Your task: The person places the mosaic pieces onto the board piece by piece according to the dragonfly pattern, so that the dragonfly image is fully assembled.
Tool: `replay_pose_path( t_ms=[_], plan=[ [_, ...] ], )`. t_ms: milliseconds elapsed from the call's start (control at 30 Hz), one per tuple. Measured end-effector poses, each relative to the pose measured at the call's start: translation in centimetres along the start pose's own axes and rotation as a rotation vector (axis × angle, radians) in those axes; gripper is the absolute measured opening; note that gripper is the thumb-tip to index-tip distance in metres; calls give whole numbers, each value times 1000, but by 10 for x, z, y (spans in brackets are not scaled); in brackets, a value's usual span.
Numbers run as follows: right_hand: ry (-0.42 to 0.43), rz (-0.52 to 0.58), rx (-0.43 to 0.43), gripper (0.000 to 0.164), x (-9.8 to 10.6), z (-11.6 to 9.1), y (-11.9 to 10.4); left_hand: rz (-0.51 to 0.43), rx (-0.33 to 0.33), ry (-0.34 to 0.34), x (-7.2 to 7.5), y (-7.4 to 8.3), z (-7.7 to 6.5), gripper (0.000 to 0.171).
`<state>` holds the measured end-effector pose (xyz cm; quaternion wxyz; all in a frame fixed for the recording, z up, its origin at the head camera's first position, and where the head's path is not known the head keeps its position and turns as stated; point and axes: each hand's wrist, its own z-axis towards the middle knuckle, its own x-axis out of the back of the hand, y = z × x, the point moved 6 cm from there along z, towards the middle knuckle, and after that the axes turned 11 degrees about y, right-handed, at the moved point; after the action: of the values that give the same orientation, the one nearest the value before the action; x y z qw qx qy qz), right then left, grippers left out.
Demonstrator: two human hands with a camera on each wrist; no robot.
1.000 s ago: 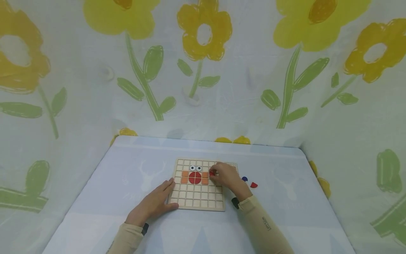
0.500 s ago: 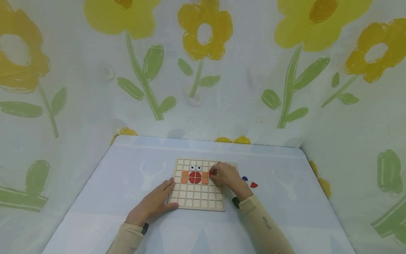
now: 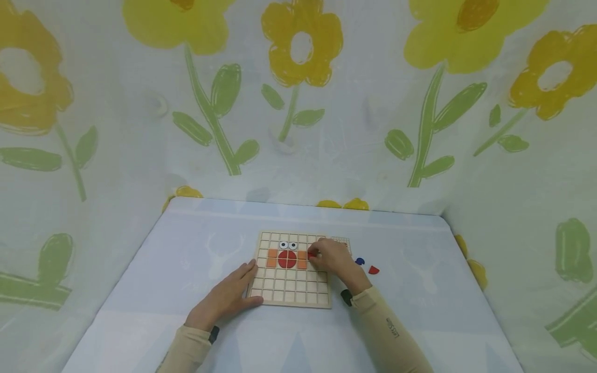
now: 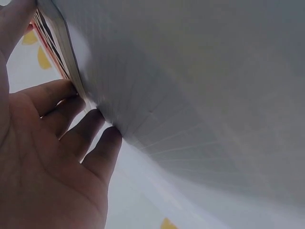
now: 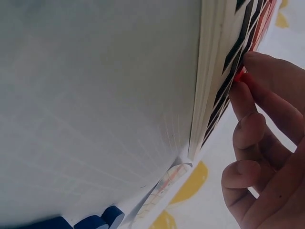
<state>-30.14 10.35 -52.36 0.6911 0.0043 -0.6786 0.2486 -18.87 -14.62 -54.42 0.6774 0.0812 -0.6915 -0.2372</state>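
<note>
A square wooden grid board lies on the table. My left hand rests at its left side, fingers extended along the edge and thumb at the near-left corner; the left wrist view shows the fingertips against the board's side. Over the board's right part, my right hand pinches a small red piece between thumb and index finger, mostly hidden by them. On the board are a red circle made of quarter pieces, orange squares on both sides of it, and two white eye pieces above.
Right of the board lie a blue piece and a red quarter-circle piece on the table. A card with a small grid sits partly behind my right hand. Flower-printed cloth surrounds the table.
Both hands hold nearly the same places. The red piece in my right fingers shifts very slightly at the board, and the whole head view moves slightly.
</note>
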Motion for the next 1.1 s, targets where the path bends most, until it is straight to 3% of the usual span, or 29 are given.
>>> replay_pose_path(
  t_ms=[467,733,900,1100],
  plan=[
    [19,-11,3,21,3,-2,-1,-6,-12,-1,2,1,2,94],
    [61,-15,9,20,14,-16,-1,-16,-17,10,1,1,1,93],
    [111,3,7,21,25,-30,8,-16,-16,13,0,1,0,94],
    [189,-48,14,21,37,-46,29,-14,-10,9,0,0,0,95]
  ],
)
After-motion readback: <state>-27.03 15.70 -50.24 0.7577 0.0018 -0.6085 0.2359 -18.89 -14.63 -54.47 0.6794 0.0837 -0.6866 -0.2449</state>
